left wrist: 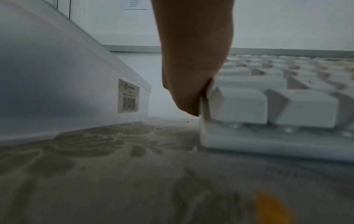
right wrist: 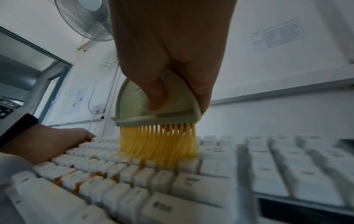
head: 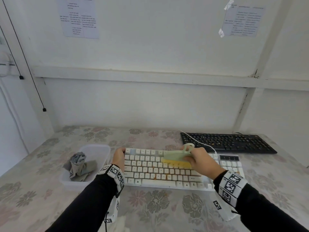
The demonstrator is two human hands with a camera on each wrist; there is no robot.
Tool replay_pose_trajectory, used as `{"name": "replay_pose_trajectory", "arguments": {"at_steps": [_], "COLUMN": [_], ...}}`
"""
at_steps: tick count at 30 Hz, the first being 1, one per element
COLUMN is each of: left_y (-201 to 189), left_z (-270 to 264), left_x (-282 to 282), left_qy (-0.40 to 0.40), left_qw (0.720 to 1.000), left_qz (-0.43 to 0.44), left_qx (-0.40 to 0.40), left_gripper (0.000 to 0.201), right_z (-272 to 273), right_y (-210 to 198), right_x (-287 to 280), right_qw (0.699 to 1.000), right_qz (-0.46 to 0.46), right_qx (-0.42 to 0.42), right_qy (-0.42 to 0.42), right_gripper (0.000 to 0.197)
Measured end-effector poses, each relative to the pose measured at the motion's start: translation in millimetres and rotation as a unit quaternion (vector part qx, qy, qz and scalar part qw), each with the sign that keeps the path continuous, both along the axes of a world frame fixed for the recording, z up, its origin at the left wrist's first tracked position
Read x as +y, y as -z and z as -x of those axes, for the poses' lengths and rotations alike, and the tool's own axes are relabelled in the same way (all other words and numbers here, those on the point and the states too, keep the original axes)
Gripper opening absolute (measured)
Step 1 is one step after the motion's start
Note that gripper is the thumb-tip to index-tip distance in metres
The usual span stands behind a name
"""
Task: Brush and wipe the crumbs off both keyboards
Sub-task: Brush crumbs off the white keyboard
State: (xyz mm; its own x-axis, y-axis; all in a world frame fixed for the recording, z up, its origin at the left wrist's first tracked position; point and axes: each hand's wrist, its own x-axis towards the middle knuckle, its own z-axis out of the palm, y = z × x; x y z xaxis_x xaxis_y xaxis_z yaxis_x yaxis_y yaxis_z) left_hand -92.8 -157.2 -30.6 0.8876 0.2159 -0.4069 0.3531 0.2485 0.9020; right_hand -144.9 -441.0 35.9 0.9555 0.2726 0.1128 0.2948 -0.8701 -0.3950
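Your right hand (head: 199, 160) grips the brush (head: 177, 159) by its pale green plastic back, thumb pressed on the flat face; the yellow bristles (right wrist: 158, 142) rest on the middle rows of the white keyboard (head: 150, 171); they are soft and splay easily, so keep hold of the stiff back. Your left hand (head: 119, 159) lies against the keyboard's left end with fingers over its far corner; the keyboard looks light and likely to slide; orange crumbs (right wrist: 95, 175) sit between its lower keys. The black keyboard (head: 227, 142) lies behind its right end.
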Motion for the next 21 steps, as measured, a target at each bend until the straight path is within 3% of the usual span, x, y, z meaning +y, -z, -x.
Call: {"name": "replay_pose_trajectory", "arguments": {"at_steps": [8, 12, 15, 21], "left_y": [2.3, 1.9, 1.0, 0.9], "left_z": [-0.3, -0.2, 0.7, 1.0], "left_x": [-1.6, -1.1, -1.9, -2.2], "left_qy": [-0.01, -0.016, -0.019, -0.024], "left_qw": [1.0, 1.0, 1.0, 1.0], "left_qz": [0.005, 0.001, -0.001, 0.006], "left_qx": [-0.003, -0.006, -0.005, -0.002], "left_gripper": [0.038, 0.038, 0.037, 0.039], "right_z": [12.4, 7.2, 2.0, 1.1], "right_y": [-23.6, -28.1, -22.5, -13.7], "right_x": [-35.7, -17.6, 8.7, 26.6], "right_qw": [1.0, 0.997, 0.998, 0.995], "right_qz": [-0.015, -0.06, -0.05, -0.059], "right_qx": [-0.009, -0.041, -0.036, -0.036], "right_qy": [0.018, -0.001, -0.026, -0.069], "right_gripper": [0.027, 0.026, 0.017, 0.02]}}
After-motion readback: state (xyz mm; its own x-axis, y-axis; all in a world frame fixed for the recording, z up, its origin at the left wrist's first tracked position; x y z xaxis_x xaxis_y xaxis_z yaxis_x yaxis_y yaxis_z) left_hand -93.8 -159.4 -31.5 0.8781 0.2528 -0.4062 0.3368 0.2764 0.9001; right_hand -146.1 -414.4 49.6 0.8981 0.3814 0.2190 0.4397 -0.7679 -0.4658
